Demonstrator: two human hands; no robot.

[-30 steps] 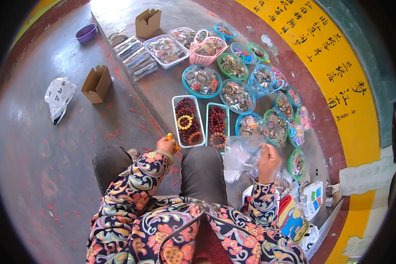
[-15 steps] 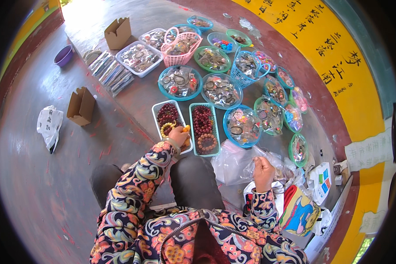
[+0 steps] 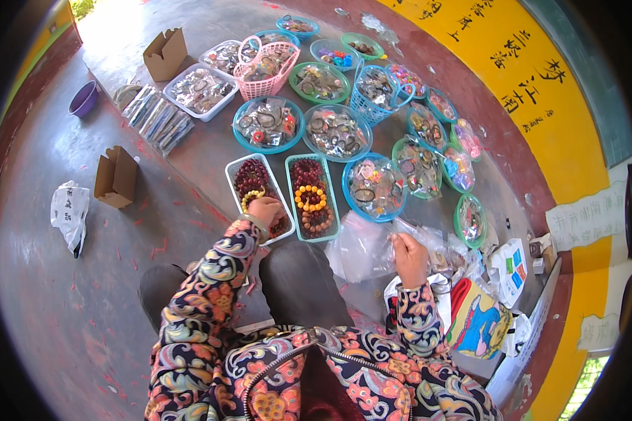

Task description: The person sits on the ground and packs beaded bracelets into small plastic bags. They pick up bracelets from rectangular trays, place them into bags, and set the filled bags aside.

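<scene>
My left hand (image 3: pixel 265 210) reaches down over the left white tray (image 3: pixel 233 172), which holds dark red bead bracelets (image 3: pixel 251 175). Its bent fingers are beside a pale yellow bead bracelet (image 3: pixel 250 200); the fingertips are hidden, so I cannot see whether they grip it. In the pale green tray (image 3: pixel 335 200) to the right, an orange-yellow bead bracelet (image 3: pixel 310 198) lies between dark red ones and a brown bead bracelet (image 3: pixel 318 222). My right hand (image 3: pixel 409 254), thumb and fingers pinched together, holds a clear plastic bag (image 3: pixel 383 254) at its edge.
Round basins (image 3: pixel 358 184) of bagged trinkets spread beyond the trays, with a pink basket (image 3: pixel 260 88) and a blue basket (image 3: pixel 377 112). At left stand cardboard boxes (image 3: pixel 116 177), a purple basin (image 3: pixel 83 99) and a white bag (image 3: pixel 71 216). More bags (image 3: pixel 508 270) lie at right near the wall.
The orange-yellow bracelet that was in my left hand now lies in the pale green tray. My left hand is over the white tray; my right hand still pinches the bag. The view has shifted slightly.
</scene>
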